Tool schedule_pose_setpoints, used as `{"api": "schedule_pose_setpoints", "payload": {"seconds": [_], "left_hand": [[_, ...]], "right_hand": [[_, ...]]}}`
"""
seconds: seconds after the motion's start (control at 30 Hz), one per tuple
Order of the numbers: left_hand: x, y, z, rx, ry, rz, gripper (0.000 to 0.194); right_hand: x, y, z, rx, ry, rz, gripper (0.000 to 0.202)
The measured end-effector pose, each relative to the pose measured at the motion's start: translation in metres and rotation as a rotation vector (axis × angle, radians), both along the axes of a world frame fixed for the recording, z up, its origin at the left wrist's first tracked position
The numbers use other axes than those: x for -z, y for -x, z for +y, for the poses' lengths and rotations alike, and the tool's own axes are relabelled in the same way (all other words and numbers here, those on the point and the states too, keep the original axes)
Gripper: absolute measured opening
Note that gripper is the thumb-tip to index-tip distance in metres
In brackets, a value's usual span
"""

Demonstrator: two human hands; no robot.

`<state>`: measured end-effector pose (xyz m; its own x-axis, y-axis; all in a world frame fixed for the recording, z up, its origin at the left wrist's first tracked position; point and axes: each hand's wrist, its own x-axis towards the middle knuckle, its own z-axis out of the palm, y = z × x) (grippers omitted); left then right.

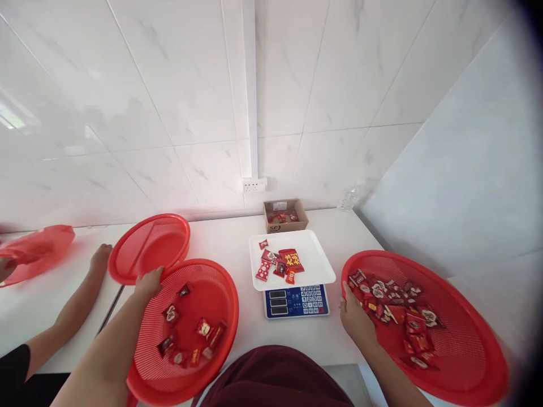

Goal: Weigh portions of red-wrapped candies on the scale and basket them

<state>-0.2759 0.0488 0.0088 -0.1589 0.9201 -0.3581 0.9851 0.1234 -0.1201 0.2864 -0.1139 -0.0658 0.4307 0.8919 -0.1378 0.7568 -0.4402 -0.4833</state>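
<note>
My left hand (pixel 149 284) is closed over the rim of a round red plastic basket (pixel 231 316), which has a few wrapped candies (pixel 203 328) scattered in its bottom. On the other side, my right hand (pixel 355 317) grips the near rim of a larger-looking red basket (pixel 487 362), tilted, with many red and brown wrapped candies (pixel 394 305) gathered toward its left. Between the baskets stands a blue digital scale (pixel 296 301) with a white tray (pixel 311 263) on top. Several candy packets (pixel 279 264) lie on that tray, apart from both hands.
Behind the scale is a small cardboard box (pixel 278 228) with red packets inside. Another red basket (pixel 182 220) stands at back left, beside a co-worker's hand (pixel 102 254). A red bag (pixel 46 246) is farther left. Clear plastic (pixel 350 199) lies by the wall.
</note>
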Motion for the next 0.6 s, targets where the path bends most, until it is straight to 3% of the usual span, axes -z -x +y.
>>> {"api": "schedule_pose_setpoints", "payload": {"seconds": [0.3,0.4,0.47,0.6], "left_hand": [[-0.001,0.006,0.004,0.376,-0.003,0.163,0.063],[-0.005,0.003,0.004,0.301,-0.123,0.210,0.056],[-0.007,-0.008,0.007,0.222,-0.186,0.137,0.053],[0.004,-0.057,0.015,0.189,-0.184,-0.058,0.045]], "right_hand": [[0.007,0.000,-0.001,0.023,-0.034,-0.006,0.057],[0.005,0.001,0.000,0.035,-0.008,0.005,0.058],[0.002,0.002,0.001,0.028,0.010,0.014,0.059],[-0.004,0.005,0.002,0.043,0.046,0.021,0.060]]}}
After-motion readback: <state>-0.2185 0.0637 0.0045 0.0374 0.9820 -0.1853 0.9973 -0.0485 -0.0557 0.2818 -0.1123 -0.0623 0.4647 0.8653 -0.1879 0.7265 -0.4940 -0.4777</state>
